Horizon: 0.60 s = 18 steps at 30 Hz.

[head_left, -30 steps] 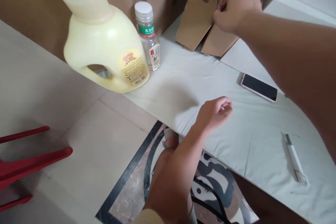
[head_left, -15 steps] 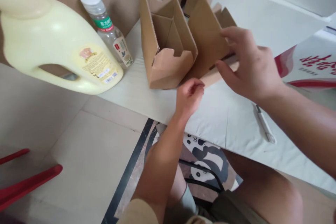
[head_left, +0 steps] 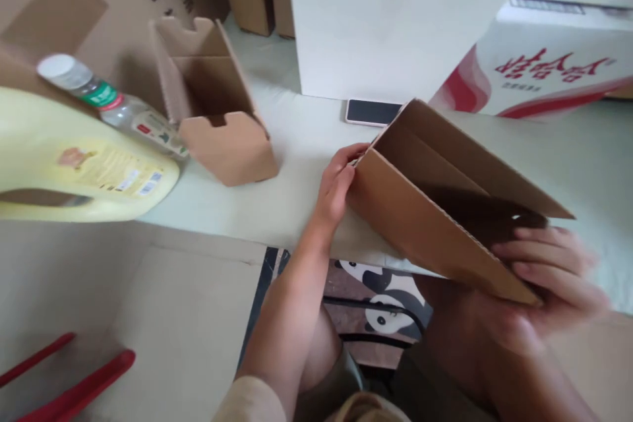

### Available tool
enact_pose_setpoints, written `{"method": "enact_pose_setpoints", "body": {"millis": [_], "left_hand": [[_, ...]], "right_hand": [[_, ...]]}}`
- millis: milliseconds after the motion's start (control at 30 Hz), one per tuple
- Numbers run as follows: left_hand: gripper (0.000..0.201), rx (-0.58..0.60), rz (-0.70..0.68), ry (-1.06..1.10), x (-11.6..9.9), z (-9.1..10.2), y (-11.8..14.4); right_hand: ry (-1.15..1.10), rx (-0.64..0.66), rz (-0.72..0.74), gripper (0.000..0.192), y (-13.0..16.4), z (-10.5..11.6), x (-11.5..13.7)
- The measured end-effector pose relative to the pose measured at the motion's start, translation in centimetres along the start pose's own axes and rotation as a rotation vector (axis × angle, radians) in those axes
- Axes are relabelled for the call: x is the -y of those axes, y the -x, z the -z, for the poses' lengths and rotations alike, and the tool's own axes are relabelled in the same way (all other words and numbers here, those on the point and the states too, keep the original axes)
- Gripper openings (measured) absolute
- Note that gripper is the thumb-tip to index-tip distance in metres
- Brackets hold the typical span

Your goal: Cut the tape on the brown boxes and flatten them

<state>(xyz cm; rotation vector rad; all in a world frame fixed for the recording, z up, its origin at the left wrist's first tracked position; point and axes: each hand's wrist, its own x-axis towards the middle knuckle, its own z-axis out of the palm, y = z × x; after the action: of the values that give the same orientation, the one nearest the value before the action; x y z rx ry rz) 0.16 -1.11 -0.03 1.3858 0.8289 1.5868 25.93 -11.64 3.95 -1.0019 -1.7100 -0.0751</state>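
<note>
Corrugated carton blank (head_left: 420, 211) is gripped half-opened at opposite ends by both closed hands, left hand (head_left: 336, 188) and right hand (head_left: 539, 283), flaps unfolded, beside one erected carton (head_left: 217, 105) on the bench (head_left: 297, 138).

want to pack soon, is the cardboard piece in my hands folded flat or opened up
Opened up: the cardboard piece gapes between the left hand and right hand.

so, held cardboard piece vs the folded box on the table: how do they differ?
The held cardboard piece is gripped by the left hand and right hand; the folded box stands untouched. The held cardboard piece is a tilted, half-flat sleeve; the folded box is squared up, open-topped, with notched flaps. Both are plain brown corrugated cardboard.
</note>
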Motion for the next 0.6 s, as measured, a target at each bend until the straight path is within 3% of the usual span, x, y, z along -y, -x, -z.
{"method": "enact_pose_setpoints", "body": {"millis": [67,133,267,433,600], "left_hand": [[0.051,0.053,0.001,-0.01,1.0,-0.7,0.0],[0.053,0.075,-0.014,-0.024,1.9,-1.0,-0.2],[0.067,0.055,-0.06,-0.114,3.6,-1.3,-0.6],[0.067,-0.074,-0.125,-0.243,4.6,-1.7,-1.0],[0.066,-0.169,-0.149,-0.288,3.3,-2.0,-1.9]], "right_hand": [[0.001,-0.151,0.269,0.043,0.0,-1.3,-1.5],[-0.012,-0.187,0.202,0.045,-0.3,-2.2,-2.6],[-0.086,0.015,-0.045,0.04,-1.0,-2.4,-2.9],[-0.117,0.013,-0.023,0.031,-1.2,-2.2,-2.8],[-0.213,0.057,-0.019,0.025,-0.8,-1.5,-3.2]]}}
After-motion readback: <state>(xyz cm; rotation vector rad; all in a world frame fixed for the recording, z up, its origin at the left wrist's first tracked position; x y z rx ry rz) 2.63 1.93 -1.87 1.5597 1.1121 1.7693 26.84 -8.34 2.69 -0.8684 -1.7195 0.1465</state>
